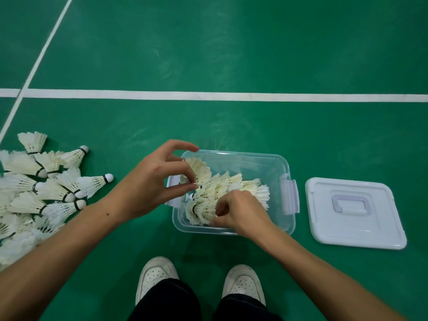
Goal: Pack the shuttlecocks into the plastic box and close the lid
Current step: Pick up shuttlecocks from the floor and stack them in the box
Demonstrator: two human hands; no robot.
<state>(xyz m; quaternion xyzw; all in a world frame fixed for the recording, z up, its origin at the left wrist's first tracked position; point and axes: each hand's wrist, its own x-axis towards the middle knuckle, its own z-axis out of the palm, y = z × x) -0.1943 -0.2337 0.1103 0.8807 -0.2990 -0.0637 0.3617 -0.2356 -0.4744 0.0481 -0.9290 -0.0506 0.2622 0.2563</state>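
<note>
— Nearest to us we have our two white shoes [157, 274] on the green court floor [231, 54]. What do we see just past them?

— Our forearms reach out to the clear plastic box [266, 163], which sits on the floor right ahead of the shoes. Our right hand [238, 212] is down inside it, fingers curled onto the feather skirts of the shuttlecocks in the box [229, 186]. Our left hand [152, 181] hovers over the box's left edge, thumb and fingertips pinched together on the feathers of one shuttlecock at the far-left corner.

— So how far along do we judge ourselves?

— Early, we think. Only a small cluster lies in the box, bunched toward the left and middle; the right part looks bare. A much bigger pile of loose shuttlecocks [39, 188] waits on the floor to our left, well apart from the box.

— And the lid?

— The white lid [354, 212] lies flat on the floor just beside the box on the right, handle up, not yet fitted. The box's side latch [289, 193] hangs free. Beyond everything run the white court lines [231, 95].

— So most of the packing, then closing, is left.
</note>
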